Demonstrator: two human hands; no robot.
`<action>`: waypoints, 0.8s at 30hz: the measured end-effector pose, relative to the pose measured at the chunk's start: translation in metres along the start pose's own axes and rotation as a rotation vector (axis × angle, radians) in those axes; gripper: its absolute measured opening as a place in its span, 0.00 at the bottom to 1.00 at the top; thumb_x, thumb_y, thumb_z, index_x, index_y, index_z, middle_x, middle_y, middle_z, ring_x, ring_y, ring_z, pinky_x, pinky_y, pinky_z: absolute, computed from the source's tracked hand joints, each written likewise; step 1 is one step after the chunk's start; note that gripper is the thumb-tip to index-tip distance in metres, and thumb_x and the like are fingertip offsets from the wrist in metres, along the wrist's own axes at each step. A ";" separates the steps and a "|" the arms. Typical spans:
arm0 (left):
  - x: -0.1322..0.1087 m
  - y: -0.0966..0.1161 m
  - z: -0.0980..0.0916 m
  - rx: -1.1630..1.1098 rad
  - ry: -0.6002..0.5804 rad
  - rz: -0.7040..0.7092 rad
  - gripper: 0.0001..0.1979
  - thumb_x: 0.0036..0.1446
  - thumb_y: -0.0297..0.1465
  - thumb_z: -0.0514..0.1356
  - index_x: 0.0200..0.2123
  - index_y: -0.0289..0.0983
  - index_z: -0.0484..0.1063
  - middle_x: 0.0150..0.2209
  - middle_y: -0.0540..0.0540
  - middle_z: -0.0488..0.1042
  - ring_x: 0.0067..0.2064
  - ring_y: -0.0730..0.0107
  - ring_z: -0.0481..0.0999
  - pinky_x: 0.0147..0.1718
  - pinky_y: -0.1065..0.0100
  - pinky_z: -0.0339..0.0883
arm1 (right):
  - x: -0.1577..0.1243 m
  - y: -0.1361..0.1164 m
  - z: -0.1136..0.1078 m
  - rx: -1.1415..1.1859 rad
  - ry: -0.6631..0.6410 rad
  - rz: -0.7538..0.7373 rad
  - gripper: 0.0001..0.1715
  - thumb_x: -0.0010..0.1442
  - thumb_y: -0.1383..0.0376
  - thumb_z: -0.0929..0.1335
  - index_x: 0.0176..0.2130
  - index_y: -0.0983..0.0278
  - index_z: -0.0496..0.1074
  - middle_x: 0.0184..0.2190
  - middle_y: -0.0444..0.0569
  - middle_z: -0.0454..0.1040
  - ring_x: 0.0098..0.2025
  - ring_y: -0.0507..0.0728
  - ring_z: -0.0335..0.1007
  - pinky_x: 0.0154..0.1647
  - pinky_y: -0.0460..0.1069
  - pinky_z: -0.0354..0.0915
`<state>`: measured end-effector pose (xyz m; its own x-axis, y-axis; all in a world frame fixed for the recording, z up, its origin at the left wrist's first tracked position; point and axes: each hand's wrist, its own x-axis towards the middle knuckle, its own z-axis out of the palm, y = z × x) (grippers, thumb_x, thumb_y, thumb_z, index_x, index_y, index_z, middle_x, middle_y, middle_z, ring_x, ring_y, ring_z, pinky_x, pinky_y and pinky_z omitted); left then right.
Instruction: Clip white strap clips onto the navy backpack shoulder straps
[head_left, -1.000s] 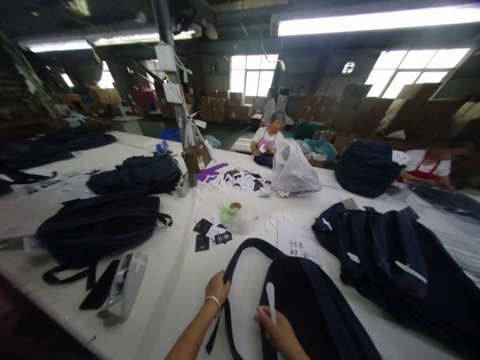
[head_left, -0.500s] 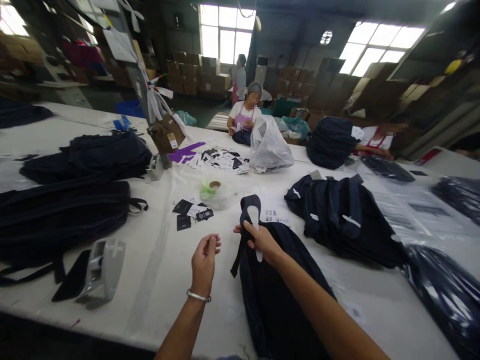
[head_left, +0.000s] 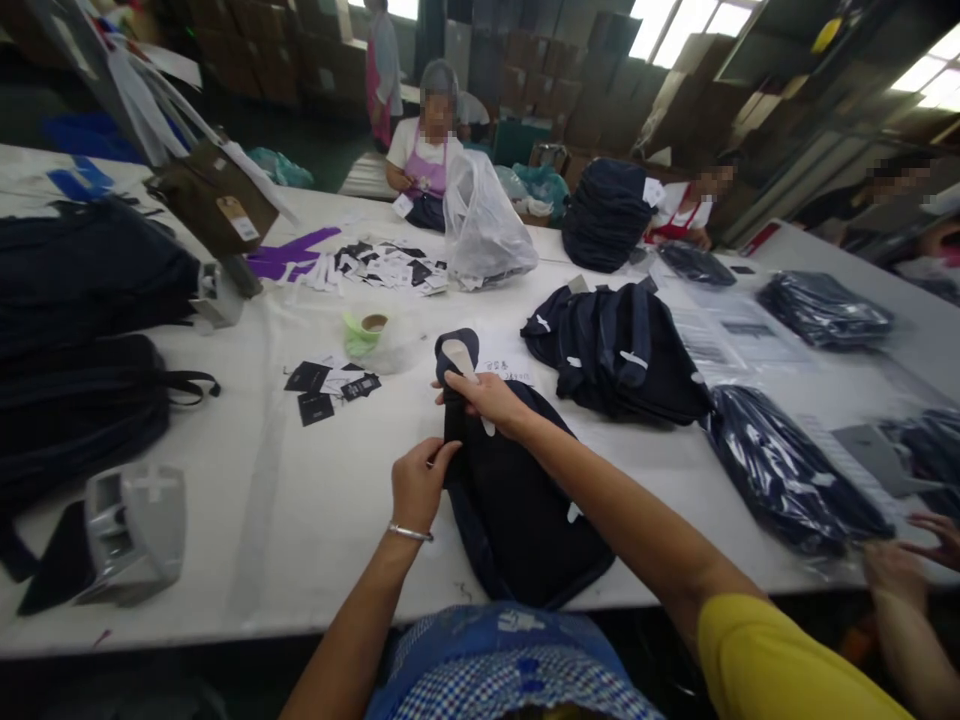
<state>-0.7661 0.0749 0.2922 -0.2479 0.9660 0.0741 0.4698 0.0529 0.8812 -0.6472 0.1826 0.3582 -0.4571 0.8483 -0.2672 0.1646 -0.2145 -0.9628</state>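
A dark navy backpack [head_left: 536, 510] lies on the white table in front of me. Its shoulder strap [head_left: 454, 425] is lifted at the upper left, and a long white strip [head_left: 456, 355] runs against the strap's looped end. My right hand [head_left: 491, 400] is closed around the strap and the strip together, thumb on top. Lower down, my left hand [head_left: 421, 478], with a silver bangle at the wrist, pinches the same strap between thumb and fingers. A sheet with handwriting [head_left: 499, 368] is partly covered by the backpack.
Black tags [head_left: 316, 407] and a tape roll [head_left: 373, 323] lie left of the strap. A grey tape dispenser [head_left: 135, 530] stands nearer the left edge. More backpacks [head_left: 622, 350] and a plastic-wrapped one [head_left: 787, 470] lie to the right. Co-workers sit across; another person's hands [head_left: 900, 570] show at right.
My left hand has come in from beside the backpack and closed on the strap. My right hand keeps its hold. The view has tilted down and swung right.
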 end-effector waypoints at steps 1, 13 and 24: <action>-0.003 -0.002 0.000 0.052 -0.010 0.008 0.18 0.55 0.44 0.58 0.22 0.37 0.71 0.19 0.53 0.66 0.23 0.75 0.61 0.25 0.71 0.55 | 0.000 0.004 0.000 0.000 0.023 -0.005 0.25 0.59 0.50 0.65 0.43 0.66 0.76 0.34 0.52 0.78 0.27 0.48 0.66 0.24 0.42 0.56; -0.060 -0.041 0.035 -0.301 -0.351 -0.236 0.23 0.57 0.49 0.53 0.22 0.36 0.65 0.19 0.53 0.58 0.24 0.74 0.58 0.22 0.71 0.52 | 0.015 0.055 -0.004 -0.040 0.171 -0.089 0.30 0.58 0.47 0.63 0.33 0.71 0.78 0.32 0.54 0.79 0.32 0.53 0.72 0.35 0.45 0.65; -0.105 -0.084 0.080 -0.257 -0.448 -0.285 0.25 0.55 0.50 0.53 0.17 0.38 0.55 0.19 0.55 0.52 0.24 0.74 0.55 0.24 0.70 0.49 | 0.016 0.107 -0.014 -0.061 0.212 -0.009 0.28 0.57 0.49 0.65 0.31 0.71 0.78 0.28 0.54 0.79 0.30 0.52 0.74 0.34 0.45 0.66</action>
<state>-0.7115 -0.0105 0.1725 0.0739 0.9386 -0.3370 0.2027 0.3167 0.9266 -0.6248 0.1799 0.2512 -0.2660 0.9341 -0.2381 0.2170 -0.1827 -0.9589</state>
